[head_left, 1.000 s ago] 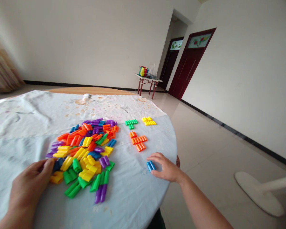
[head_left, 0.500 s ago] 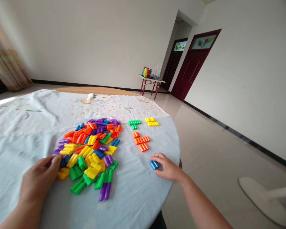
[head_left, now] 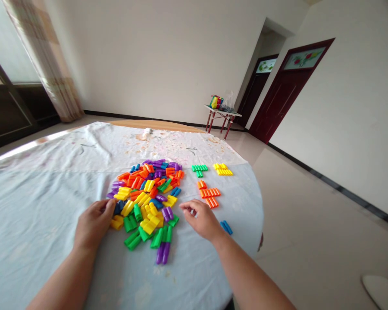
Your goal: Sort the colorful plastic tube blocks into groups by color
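Observation:
A heap of plastic bullet-shaped building blocks (head_left: 139, 183) in orange, yellow, green, purple and blue lies on the cloth-covered table. At the heap's left edge my left hand (head_left: 92, 224) has its thumb and fingers closed at a dark blue block (head_left: 119, 207), partly hidden by them. My right hand (head_left: 200, 217) hovers just right of the heap, fingers loosely bent and apart, holding nothing that I can see. Nearest to it in the heap are a pair of purple tubes (head_left: 167, 213). A separate blue block (head_left: 226, 227) rests beside my right wrist.
Right of the heap lie an orange group of blocks (head_left: 210, 193), a green group (head_left: 199, 169) and a yellow group (head_left: 223, 169). The table's rounded edge (head_left: 262, 206) curves along the right. A small side table (head_left: 223, 113) with bags stands farther back.
My right hand has let go of the blue block and moved left towards the heap. My left hand stays at the dark blue block. The whole view has shifted left.

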`<state>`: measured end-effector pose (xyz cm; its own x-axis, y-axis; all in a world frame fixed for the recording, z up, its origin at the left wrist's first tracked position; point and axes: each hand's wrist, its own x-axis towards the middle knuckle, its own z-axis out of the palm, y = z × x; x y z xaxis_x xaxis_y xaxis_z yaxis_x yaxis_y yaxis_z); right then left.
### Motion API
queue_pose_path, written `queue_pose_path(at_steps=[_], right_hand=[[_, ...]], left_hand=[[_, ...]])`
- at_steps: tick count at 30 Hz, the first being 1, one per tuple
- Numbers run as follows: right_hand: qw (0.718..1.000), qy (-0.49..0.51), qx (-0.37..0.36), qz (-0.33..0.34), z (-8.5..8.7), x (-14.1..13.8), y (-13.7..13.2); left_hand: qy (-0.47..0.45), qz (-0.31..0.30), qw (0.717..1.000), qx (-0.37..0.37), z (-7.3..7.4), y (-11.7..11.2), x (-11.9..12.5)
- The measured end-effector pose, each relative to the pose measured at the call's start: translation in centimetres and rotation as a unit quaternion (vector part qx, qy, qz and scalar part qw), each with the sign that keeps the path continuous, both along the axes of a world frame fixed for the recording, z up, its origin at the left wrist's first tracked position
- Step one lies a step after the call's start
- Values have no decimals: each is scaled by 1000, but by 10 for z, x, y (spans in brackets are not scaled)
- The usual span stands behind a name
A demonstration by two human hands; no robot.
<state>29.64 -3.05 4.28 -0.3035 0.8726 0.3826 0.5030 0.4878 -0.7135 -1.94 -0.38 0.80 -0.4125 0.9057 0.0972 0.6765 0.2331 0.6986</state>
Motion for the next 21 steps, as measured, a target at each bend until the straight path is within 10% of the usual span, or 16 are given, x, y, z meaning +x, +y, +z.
queue_pose_path(at_steps=[11, 21], right_hand=[[995, -77, 59, -13, -23, -71, 34], [996, 2, 84, -30, -17, -41, 31]], left_hand=[[-20, -7, 999, 39, -4, -1, 0], [-29, -8, 998, 50, -5, 1, -1]])
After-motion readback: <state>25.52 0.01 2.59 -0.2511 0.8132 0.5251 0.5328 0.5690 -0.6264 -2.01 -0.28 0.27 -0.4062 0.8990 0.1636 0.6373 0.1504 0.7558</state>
